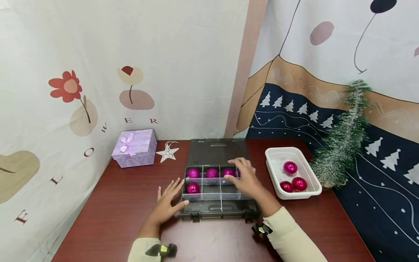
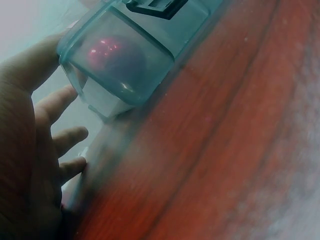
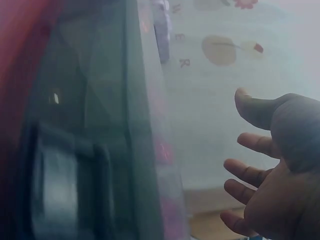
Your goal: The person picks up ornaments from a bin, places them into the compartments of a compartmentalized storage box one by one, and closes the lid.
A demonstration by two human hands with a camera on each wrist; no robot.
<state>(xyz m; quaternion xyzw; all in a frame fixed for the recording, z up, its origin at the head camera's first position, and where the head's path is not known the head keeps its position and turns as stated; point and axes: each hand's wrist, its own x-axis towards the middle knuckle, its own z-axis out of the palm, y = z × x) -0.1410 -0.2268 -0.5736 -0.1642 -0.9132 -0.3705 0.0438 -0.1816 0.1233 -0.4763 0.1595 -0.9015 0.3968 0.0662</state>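
A compartment box (image 1: pixel 209 206) of clear grey plastic lies open, its dark lid (image 1: pixel 217 151) folded back. Glittery magenta ball ornaments (image 1: pixel 212 173) fill compartments of the back row; the rightmost is mostly hidden behind fingers. One shiny magenta ball ornament (image 1: pixel 193 187) sits in the left compartment of the row in front. Above the box's right part hovers my right hand (image 1: pixel 247 180), thumb and fingers spread; the right wrist view shows nothing in its palm. My left hand (image 1: pixel 168 203) rests at the box's left side, fingers extended and thumb at the front left corner.
At the right, a white tray (image 1: pixel 274 174) holds three shiny magenta balls (image 1: pixel 299 184). Behind it stands a small frosted artificial tree (image 1: pixel 343 145). A lilac gift box (image 1: pixel 135 148) with a bow and a white star ornament (image 1: pixel 168 153) are at the back left.
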